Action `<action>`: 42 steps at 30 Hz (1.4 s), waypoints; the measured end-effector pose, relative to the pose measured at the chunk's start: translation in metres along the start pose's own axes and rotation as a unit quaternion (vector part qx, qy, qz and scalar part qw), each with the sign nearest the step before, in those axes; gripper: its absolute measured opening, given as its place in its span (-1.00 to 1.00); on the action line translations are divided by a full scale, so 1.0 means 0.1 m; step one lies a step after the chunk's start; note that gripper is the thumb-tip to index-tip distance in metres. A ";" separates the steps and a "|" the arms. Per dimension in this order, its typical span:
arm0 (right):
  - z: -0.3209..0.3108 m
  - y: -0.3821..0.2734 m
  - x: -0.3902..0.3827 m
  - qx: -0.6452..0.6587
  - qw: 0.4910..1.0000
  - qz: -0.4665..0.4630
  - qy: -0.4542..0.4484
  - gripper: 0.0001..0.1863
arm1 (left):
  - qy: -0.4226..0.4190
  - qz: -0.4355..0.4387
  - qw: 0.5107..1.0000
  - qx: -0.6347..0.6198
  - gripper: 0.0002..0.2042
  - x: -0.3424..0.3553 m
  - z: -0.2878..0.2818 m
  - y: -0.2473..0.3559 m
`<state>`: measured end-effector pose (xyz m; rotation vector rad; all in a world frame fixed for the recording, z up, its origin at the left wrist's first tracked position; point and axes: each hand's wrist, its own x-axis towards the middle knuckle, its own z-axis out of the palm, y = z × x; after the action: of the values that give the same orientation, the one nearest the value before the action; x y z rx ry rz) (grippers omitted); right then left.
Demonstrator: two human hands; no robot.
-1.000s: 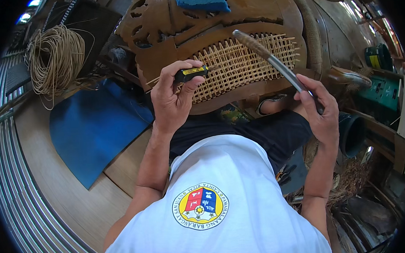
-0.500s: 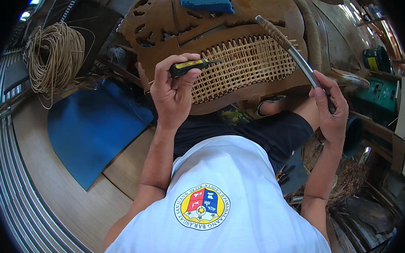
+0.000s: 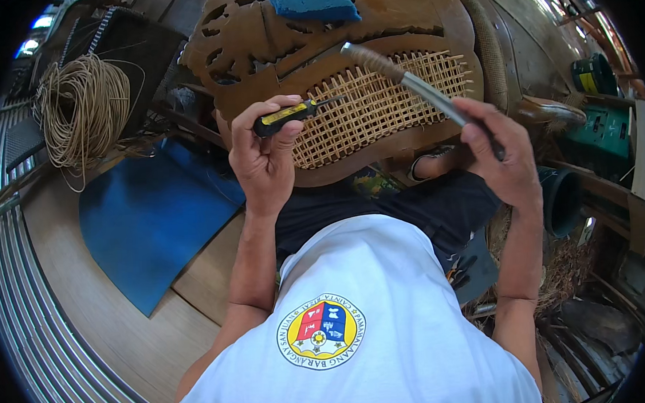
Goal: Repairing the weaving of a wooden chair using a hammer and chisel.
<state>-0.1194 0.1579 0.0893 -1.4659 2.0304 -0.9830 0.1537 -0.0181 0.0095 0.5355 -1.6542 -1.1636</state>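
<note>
My left hand (image 3: 265, 150) is closed round the black-and-yellow handle of a screwdriver (image 3: 286, 118). Its thin shaft points right, above the left part of a woven cane panel (image 3: 376, 115). The panel fills an opening in a brown carved wooden frame (image 3: 321, 174), and cane ends stick out along its right edge. In my right hand (image 3: 502, 148) is a long metal bar-like tool (image 3: 437, 99) with a dark grip, a brown roughened stretch and a silvery end. It slants up and left over the panel, slightly blurred. Whether either tool touches the cane, I cannot tell.
A blue sponge-like block (image 3: 313, 3) lies on the frame's far part. Coiled cane (image 3: 88, 108) hangs at far left, above a blue sheet (image 3: 152, 218) on a wooden surface (image 3: 86, 287). Green crates (image 3: 596, 136) and a dark bucket (image 3: 562, 202) stand on the right.
My right hand has moved left and slightly up, swinging the bar's silvery end left over the panel. The screwdriver has dropped a little to the left. Both are still held.
</note>
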 end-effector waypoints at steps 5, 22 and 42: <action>0.03 -0.01 0.05 0.028 0.998 -0.054 0.011 -0.70 | -0.019 -0.011 1.000 0.009 -0.70 -0.01 -0.03 -0.07; 0.17 0.02 0.13 0.018 0.995 -0.102 -0.012 -0.71 | -0.035 -0.022 0.998 0.043 -0.70 -0.04 -0.11 -0.08; -0.13 0.19 -0.04 -0.039 0.995 -0.095 -0.005 -0.71 | -0.030 -0.003 0.998 0.062 -0.68 -0.19 0.07 0.04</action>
<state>-0.1394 0.1685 0.0834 -1.7267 1.9706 -0.9761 0.1561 0.0013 0.0034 0.5893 -1.7847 -1.0968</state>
